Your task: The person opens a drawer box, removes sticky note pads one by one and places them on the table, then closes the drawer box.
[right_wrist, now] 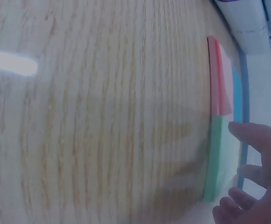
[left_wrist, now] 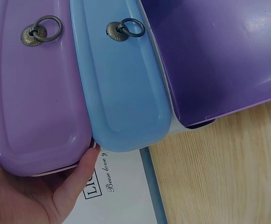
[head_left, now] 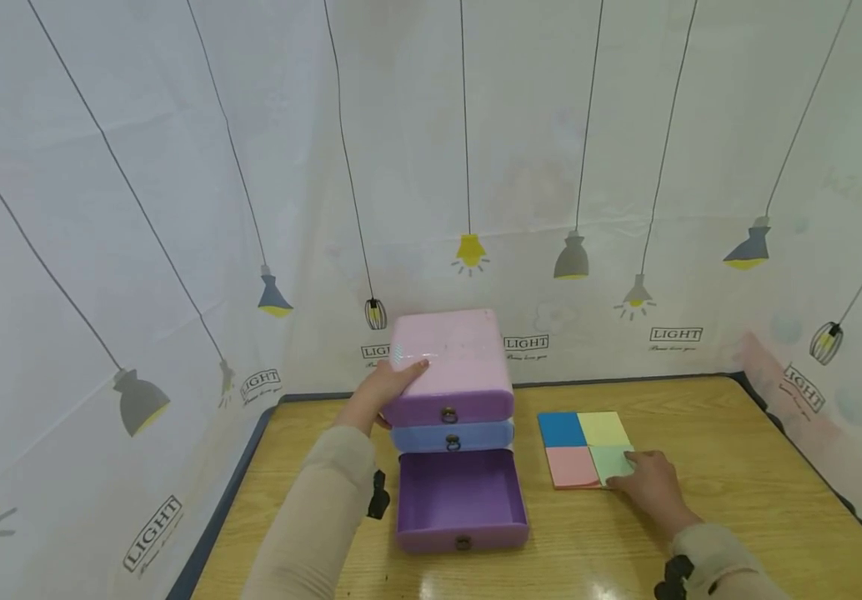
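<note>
A small drawer cabinet (head_left: pixel 449 350) with a pink top stands at the back of the table. My left hand (head_left: pixel 386 392) grips its upper left side, the thumb over the top and a fingertip at the gap below the upper purple drawer (left_wrist: pixel 42 102). Beneath that, the blue drawer (left_wrist: pixel 121 79) is closed. The bottom purple drawer (head_left: pixel 463 537) is pulled out, its inside bare. To the right lie four-colour sticky notes in a square. My right hand (head_left: pixel 656 487) is at the green sticky notes (head_left: pixel 608 463), fingers loosely bent, one fingertip at their edge.
Blue (head_left: pixel 562 429), yellow (head_left: pixel 603 427) and pink sticky notes (head_left: pixel 572 467) lie beside the green ones. The wooden table (head_left: pixel 588 550) meets a cloth backdrop (head_left: pixel 416 150) printed with lamps, close behind the cabinet.
</note>
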Motion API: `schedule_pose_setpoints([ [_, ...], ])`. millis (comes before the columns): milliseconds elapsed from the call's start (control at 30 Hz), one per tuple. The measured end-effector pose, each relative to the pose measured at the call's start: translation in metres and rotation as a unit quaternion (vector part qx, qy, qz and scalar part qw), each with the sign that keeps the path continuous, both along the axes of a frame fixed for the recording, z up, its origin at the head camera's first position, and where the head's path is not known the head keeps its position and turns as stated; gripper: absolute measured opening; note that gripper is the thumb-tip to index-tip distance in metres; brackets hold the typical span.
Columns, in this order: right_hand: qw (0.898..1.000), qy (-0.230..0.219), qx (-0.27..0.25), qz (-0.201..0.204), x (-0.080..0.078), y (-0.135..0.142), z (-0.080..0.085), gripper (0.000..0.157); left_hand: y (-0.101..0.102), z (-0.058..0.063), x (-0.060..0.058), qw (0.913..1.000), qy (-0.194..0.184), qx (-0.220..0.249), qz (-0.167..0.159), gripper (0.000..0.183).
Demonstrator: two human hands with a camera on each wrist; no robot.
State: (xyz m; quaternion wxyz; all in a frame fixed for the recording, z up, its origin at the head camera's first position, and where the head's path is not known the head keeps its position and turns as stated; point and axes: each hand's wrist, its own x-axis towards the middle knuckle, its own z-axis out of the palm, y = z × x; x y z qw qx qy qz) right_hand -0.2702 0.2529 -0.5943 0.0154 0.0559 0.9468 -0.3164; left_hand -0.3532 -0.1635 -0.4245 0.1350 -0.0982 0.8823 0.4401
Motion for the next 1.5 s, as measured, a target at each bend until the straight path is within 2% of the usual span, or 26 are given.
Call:
schedule_pose_setpoints([
  [100,1.000,0.013,-0.007,0.011,0.002,-0.005,0.004,0.067,0.000,0.001,0.002,1.0000,0.000,-0.002,-0.001,0.102],
  [367,0.995,0.040,-0.040,0.079,0.008,-0.031,0.024,0.058,0.000,0.004,0.004,0.9999,0.005,-0.012,-0.008,0.100],
  [700,0.987,0.001,-0.112,0.118,0.020,-0.068,0.038,0.043,0.002,0.002,0.002,0.9999,0.004,-0.014,-0.008,0.100],
  [833,0.975,-0.005,-0.147,0.165,0.026,-0.078,0.042,0.034,0.001,0.001,0.002,0.9999,0.006,-0.009,-0.008,0.100],
  [967,0.957,-0.011,-0.180,0.229,0.030,-0.085,0.043,0.030,0.001,0.000,0.001,1.0000,0.003,-0.007,-0.005,0.101],
  [1100,0.943,-0.017,-0.199,0.267,0.034,-0.092,0.042,0.026,0.000,-0.001,-0.001,0.9999,0.001,-0.010,-0.006,0.102],
  [1267,0.935,-0.024,-0.200,0.293,0.040,-0.100,0.038,0.022,0.000,-0.001,-0.001,0.9999,0.000,-0.012,-0.004,0.104],
  [1400,0.926,-0.033,-0.224,0.301,0.042,-0.106,0.032,0.021,0.000,-0.002,0.000,1.0000,0.004,-0.009,0.001,0.104],
  [1500,0.926,-0.037,-0.229,0.298,0.044,-0.109,0.029,0.022,0.000,-0.002,0.000,1.0000,0.005,-0.006,0.002,0.104],
])
